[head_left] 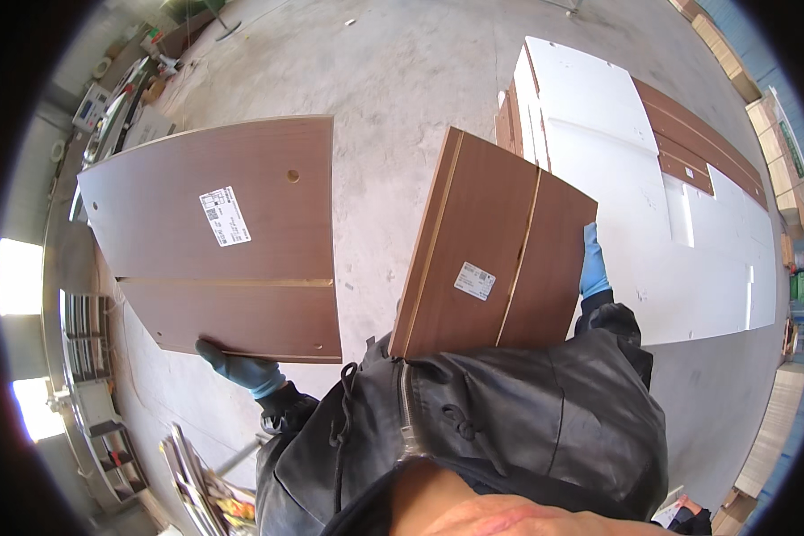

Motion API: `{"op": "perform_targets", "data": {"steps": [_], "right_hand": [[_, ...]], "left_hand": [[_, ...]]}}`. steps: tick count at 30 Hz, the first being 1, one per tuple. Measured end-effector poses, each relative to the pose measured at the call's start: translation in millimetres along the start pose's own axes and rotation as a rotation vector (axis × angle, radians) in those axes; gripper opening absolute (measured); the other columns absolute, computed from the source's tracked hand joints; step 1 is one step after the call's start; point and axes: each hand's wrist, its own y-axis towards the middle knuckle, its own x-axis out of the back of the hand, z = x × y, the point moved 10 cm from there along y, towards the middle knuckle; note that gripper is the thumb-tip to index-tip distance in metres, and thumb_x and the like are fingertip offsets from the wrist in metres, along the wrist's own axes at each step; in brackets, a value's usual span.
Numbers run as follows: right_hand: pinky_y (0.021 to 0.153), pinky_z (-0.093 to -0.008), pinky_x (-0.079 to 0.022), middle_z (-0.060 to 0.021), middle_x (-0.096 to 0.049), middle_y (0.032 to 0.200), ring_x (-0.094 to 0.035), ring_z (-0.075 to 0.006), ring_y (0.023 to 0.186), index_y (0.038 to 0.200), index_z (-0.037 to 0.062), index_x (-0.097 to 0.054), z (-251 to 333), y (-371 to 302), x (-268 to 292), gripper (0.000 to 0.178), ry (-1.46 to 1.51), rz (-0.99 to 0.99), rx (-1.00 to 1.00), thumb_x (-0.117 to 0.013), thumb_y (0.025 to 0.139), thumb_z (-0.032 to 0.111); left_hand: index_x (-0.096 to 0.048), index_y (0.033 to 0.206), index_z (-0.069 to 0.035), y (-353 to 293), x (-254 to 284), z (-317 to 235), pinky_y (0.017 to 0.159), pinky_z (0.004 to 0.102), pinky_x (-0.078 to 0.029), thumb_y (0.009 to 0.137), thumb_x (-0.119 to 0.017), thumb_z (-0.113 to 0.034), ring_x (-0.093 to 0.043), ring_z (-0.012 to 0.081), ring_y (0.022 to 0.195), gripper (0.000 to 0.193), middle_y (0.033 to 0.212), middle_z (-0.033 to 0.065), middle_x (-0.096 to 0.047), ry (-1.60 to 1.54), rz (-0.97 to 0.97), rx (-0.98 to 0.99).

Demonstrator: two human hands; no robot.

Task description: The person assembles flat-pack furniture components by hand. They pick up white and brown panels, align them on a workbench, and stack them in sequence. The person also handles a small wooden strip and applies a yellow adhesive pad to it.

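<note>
My left hand (246, 368), in a blue glove with a dark coating, grips the near edge of a large brown wooden panel (170, 228). A white printed label (226, 217) is on that panel, along with round holes and a pale groove across it. On my other side, my blue-gloved right hand (592, 263) holds the right edge of a smaller brown panel (473, 214), tilted close in front of my jacket. Two pale grooves run along it, and it too bears a white label (474, 280). Most of my right fingers are hidden behind the board.
To the right lies a large stack of white panels (598, 196) with several brown boards (701, 134) on top. A long machine bench (121, 107) stands at the far left, above racks (87, 339). Stacked boards (777, 143) line the right wall. Grey concrete floor (375, 89) stretches ahead.
</note>
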Motion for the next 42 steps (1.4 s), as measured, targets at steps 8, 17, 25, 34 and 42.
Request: {"op": "perform_targets", "data": {"steps": [8, 17, 25, 34, 42], "right_hand": [[0.090, -0.0364, -0.056, -0.0100, -0.065, 0.121, -0.064, -0.0225, 0.107, 0.133, 0.0013, -0.055, 52.6, 128.4, -81.2, 0.074, 0.108, -0.195, 0.118, -0.044, 0.099, 0.066], [0.094, -0.0323, -0.053, -0.0091, -0.066, 0.122, -0.065, -0.0206, 0.108, 0.135, -0.0004, -0.055, 146.0, 395.3, -163.9, 0.071, 0.194, -0.312, 0.166, -0.038, 0.103, 0.061], [0.089, -0.0296, -0.052, -0.0078, -0.066, 0.118, -0.063, -0.0168, 0.102, 0.128, -0.0015, -0.060, 280.4, 647.7, -226.5, 0.066, -0.333, -0.456, 0.296, -0.044, 0.103, 0.057], [0.089, -0.0283, -0.052, -0.0057, -0.067, 0.116, -0.062, -0.0142, 0.103, 0.129, 0.0015, -0.060, 277.1, 759.9, -186.3, 0.068, 0.355, -0.691, 0.307, -0.043, 0.101, 0.062], [0.089, -0.0279, -0.054, -0.0076, -0.066, 0.121, -0.064, -0.0151, 0.107, 0.133, 0.0004, -0.057, 299.4, 773.6, -158.3, 0.073, 0.353, -1.066, 0.268, -0.038, 0.102, 0.064]], "left_hand": [[-0.040, 0.143, 0.001, 201.8, -209.7, 134.4, 0.109, 0.0418, -0.037, 0.095, -0.052, -0.065, -0.049, 0.0267, 0.123, 0.082, 0.139, 0.0161, -0.050, 0.443, 0.237, -0.365], [-0.030, 0.152, 0.000, 383.7, -456.3, 295.2, 0.115, 0.0446, -0.034, 0.097, -0.059, -0.051, -0.044, 0.0273, 0.134, 0.081, 0.151, 0.0159, -0.040, 0.512, 0.354, -0.580], [-0.047, 0.140, -0.002, 555.5, -718.0, 529.3, 0.108, 0.0451, -0.041, 0.105, -0.042, -0.051, -0.052, 0.0264, 0.122, 0.061, 0.138, 0.0134, -0.053, -0.177, 0.327, 0.349], [-0.037, 0.148, 0.001, 644.1, -1023.3, 678.7, 0.116, 0.0432, -0.033, 0.102, -0.052, -0.036, -0.046, 0.0251, 0.133, 0.061, 0.149, 0.0148, -0.044, 0.281, 0.718, -0.319], [-0.039, 0.146, 0.002, 587.7, -1313.6, 784.7, 0.115, 0.0430, -0.034, 0.092, -0.067, -0.040, -0.046, 0.0262, 0.131, 0.073, 0.147, 0.0147, -0.045, 0.046, 1.056, -0.234]]}}
